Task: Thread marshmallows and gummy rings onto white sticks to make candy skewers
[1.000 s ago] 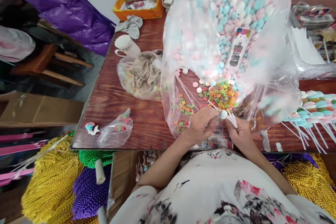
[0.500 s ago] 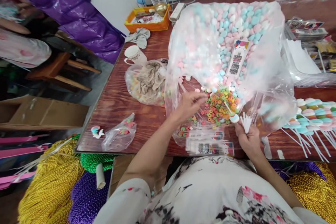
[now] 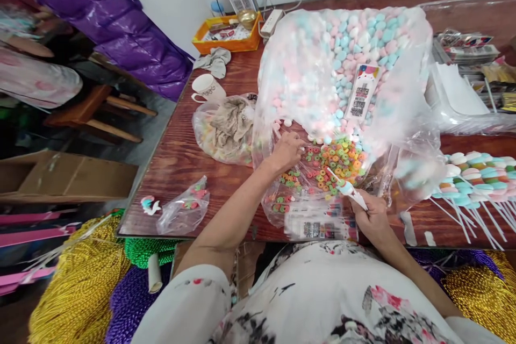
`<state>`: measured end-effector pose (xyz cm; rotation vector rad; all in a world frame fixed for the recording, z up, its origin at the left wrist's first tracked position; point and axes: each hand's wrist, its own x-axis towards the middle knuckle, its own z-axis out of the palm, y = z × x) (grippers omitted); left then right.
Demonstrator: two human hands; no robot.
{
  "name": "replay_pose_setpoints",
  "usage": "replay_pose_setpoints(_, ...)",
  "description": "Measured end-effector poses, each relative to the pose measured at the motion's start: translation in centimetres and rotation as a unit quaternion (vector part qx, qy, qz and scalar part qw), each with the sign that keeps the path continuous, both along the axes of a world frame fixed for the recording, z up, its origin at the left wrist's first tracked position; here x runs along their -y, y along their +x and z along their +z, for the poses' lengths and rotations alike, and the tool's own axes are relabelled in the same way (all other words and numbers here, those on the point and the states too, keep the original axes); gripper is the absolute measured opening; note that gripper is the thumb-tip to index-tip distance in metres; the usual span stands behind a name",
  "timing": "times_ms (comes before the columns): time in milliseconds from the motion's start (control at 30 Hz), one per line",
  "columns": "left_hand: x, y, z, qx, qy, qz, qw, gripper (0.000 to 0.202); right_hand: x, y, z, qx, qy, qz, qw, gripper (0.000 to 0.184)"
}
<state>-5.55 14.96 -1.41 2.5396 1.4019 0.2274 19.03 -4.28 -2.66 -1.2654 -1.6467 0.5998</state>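
My right hand (image 3: 373, 217) is closed round several white sticks (image 3: 358, 199). One stick points up and to the left, with a pale blue-and-white piece of candy (image 3: 344, 187) threaded on it. Close to my left hand (image 3: 288, 150) lies a heap of gummy rings (image 3: 336, 164) in green, orange and red. The left fingers are bent together at the heap's left edge, and what they pinch, if anything, is too small to name. Behind the rings, a large clear plastic bag (image 3: 298, 64) spills pink, white and blue marshmallow candies (image 3: 344, 40).
Finished candy sticks (image 3: 479, 180) lie in a pile at the right, beside a clear bin (image 3: 455, 121). Printed packets (image 3: 318, 226) rest at the table's front edge. A mug (image 3: 207, 87), a bag with a cloth (image 3: 231, 123) and an orange tray (image 3: 226, 43) stand left.
My left hand has drawn back slightly left and up. The right hand has moved a little left and tilted the sticks, so the loaded stick now points up and left.
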Motion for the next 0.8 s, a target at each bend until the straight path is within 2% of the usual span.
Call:
replay_pose_setpoints(167, 3.0, -0.1, 0.3, -0.013, 0.068, -0.002, 0.998, 0.031, 0.1, 0.0, -0.1, 0.006, 0.002, 0.012, 1.0, 0.03)
replay_pose_setpoints(233, 4.1, -0.3, 0.1, -0.004, 0.071, -0.007, 0.997, 0.036, 0.1, 0.1, -0.1, 0.009, 0.003, 0.011, 1.0, 0.029)
replay_pose_setpoints(300, 4.8, -0.6, -0.2, 0.013, 0.058, -0.011, 0.998, 0.033, 0.2, 0.1, 0.0, 0.01, 0.001, 0.011, 1.0, 0.03)
replay_pose_setpoints(500, 5.1, -2.3, -1.0, 0.059, -0.006, -0.04, 0.997, 0.023, 0.5, -0.2, -0.4, 0.022, -0.019, 0.029, 0.999, 0.036)
replay_pose_setpoints(800, 5.5, -1.7, 0.2, -0.023, 0.004, -0.072, 0.997, 0.027, 0.6, -0.3, -1.0, 0.035, -0.01, 0.035, 0.999, 0.037)
